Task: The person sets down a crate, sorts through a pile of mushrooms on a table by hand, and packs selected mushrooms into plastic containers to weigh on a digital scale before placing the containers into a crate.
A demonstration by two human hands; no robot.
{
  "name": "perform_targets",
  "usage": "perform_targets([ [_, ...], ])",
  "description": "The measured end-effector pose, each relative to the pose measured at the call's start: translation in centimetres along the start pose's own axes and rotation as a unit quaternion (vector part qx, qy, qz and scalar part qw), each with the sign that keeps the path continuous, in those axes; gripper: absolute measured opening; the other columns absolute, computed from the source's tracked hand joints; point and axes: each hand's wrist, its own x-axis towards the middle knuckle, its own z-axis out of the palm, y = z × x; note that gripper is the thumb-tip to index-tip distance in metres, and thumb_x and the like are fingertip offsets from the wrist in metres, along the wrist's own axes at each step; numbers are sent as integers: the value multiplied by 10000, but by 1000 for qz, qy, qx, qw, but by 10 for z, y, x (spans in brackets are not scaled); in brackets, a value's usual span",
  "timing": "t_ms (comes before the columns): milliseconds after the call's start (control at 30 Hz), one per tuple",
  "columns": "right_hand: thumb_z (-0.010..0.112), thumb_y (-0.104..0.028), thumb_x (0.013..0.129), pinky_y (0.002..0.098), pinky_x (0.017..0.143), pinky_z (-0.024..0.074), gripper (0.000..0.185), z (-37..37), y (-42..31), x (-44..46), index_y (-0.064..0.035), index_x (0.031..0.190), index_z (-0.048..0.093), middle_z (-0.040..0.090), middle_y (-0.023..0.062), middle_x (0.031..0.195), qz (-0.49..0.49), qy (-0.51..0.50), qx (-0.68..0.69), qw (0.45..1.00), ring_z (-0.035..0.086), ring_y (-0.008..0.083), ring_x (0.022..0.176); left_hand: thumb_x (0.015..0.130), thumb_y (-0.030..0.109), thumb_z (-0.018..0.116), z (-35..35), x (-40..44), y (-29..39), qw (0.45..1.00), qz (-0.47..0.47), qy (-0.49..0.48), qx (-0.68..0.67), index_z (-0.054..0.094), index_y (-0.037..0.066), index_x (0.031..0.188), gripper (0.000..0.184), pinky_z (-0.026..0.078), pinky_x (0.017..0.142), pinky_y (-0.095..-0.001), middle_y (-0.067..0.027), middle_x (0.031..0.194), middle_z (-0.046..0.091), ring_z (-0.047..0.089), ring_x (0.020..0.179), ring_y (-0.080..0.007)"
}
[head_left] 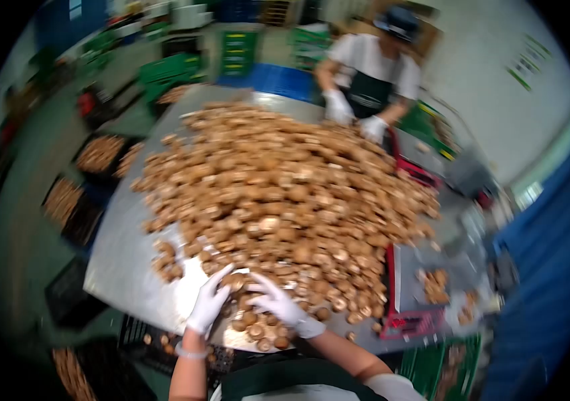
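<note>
Loosely spread, left hand (210, 302) and right hand (275, 301), brown mushrooms (255, 331) between them, mushroom heap (278, 194) stretching beyond.

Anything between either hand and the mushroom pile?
Nothing visible beyond the gloves. The left hand and right hand are at the near edge of the mushroom pile; exact finger contact is too blurred to tell.

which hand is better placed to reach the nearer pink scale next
Likely the right hand: it is on the side toward the pink scale, while the left hand is farther away; both are at the mushrooms.
</note>
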Motion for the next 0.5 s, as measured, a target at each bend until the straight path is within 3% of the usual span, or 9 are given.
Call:
perform_targets([
  [33,578,-176,922,259,806,507,663,-1,2,-2,-134,1476,217,363,114,1425,20,9,-10,1000,548,164,1096,824,15,587,12,1,1,981,117,-17,152,537,30,1261,440,482,875,-302,-160,1272,549,572,1106,-244],
  [100,612,-217,905,241,743,514,692,-6,14,-6,-141,1475,227,333,85,1442,-17,22,-17,999,525,129,1068,786,-14,597,38,-8,25,963,151,-76,208,551,4,1231,448,416,986,-342,-202,1293,523,510,1203,-307],
  [167,589,-237,919,227,700,514,647,-7,7,-22,-150,1468,257,381,63,1408,-19,32,-36,999,515,100,1020,762,-25,605,55,-19,41,977,84,-92,171,551,-1,1226,468,390,1011,-347,-191,1287,532,511,1199,-305],
  [233,576,-220,925,222,673,507,502,-19,17,-35,-132,1388,402,477,38,1305,1,33,15,999,530,80,963,764,-30,591,52,-21,31,976,67,-120,167,553,-11,1217,456,400,996,-341,-185,1273,541,515,1192,-303],
  [300,576,-206,925,216,661,497,334,-34,17,-59,-103,1240,538,553,1,1163,-12,31,-44,998,539,63,926,786,-40,555,47,-25,21,984,38,-105,140,552,-7,1222,437,422,953,-311,-158,1232,565,552,1119,-247],
  [333,590,-198,915,201,679,488,228,-45,19,-71,-92,1116,602,580,-17,1068,-9,52,-53,997,551,57,920,811,-32,540,44,-25,18,987,17,-98,127,552,-9,1223,413,432,936,-301,-144,1224,570,560,1090,-225],
  [367,606,-226,903,240,764,478,252,-54,22,-88,-88,1113,599,599,11,1019,-86,88,-52,991,566,83,892,836,-23,526,43,-26,15,989,-4,-91,114,551,-12,1224,389,441,920,-292,-130,1215,575,568,1062,-204],
  [400,618,-221,893,246,778,472,257,-71,23,-102,-82,1109,601,600,15,1023,-114,133,-93,980,565,87,898,889,17,507,51,-27,14,997,-2,-58,46,540,-24,1229,344,454,891,-284,-110,1205,579,574,1025,-178],
  [500,650,-194,862,264,816,460,306,-118,-19,-168,-73,1136,589,597,42,1085,-151,310,-203,916,555,100,953,932,84,488,83,-39,52,992,67,-50,94,513,-29,1254,341,421,960,-314,-124,1231,558,535,1113,-203],
])
